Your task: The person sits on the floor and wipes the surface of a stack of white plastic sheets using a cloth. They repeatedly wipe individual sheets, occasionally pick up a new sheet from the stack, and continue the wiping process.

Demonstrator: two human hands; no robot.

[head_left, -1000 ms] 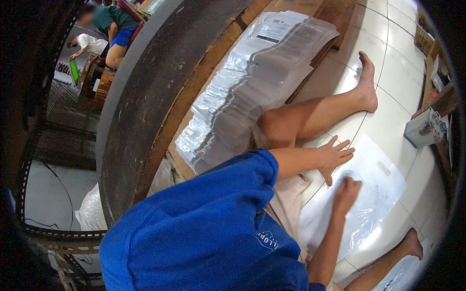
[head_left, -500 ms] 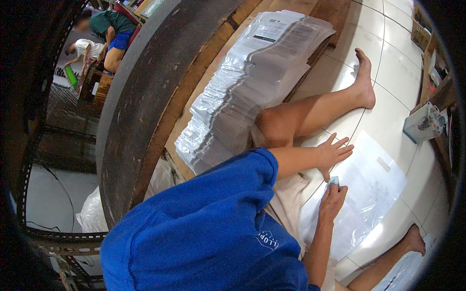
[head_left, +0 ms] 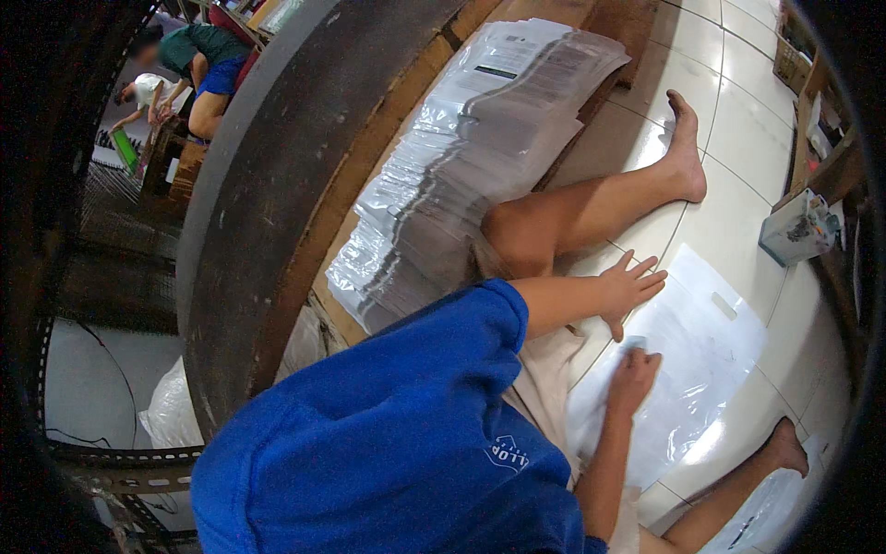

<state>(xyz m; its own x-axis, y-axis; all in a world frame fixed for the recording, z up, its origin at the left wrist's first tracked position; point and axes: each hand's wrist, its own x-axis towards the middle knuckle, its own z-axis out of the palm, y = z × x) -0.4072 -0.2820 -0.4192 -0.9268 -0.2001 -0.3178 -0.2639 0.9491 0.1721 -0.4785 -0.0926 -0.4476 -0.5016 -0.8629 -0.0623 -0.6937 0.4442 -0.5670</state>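
A flat white plastic bag (head_left: pixel 688 369) with a cut-out handle slot lies on the tiled floor between my legs. My left hand (head_left: pixel 633 289) rests at its upper left edge, palm down with the fingers spread, holding nothing. Lower down, my right hand (head_left: pixel 633 380) is closed over the bag. A small pale-blue wad (head_left: pixel 636 343), perhaps cloth, pokes out past its fingers and is blurred. Faint greyish marks show on the bag's right half.
Left of my bent leg, a long fanned stack of clear plastic packaging (head_left: pixel 461 138) lies on a wooden board beside a dark curved ledge (head_left: pixel 268 185). A smudged white container (head_left: pixel 799 228) stands at the right. More plastic (head_left: pixel 761 517) lies lower right. Two people (head_left: pixel 198 69) work far left.
The whole view has shifted slightly. My left hand stays spread in place. My right hand remains over the bag, and the wad looks more blurred and covered. Marks on the bag look fainter.
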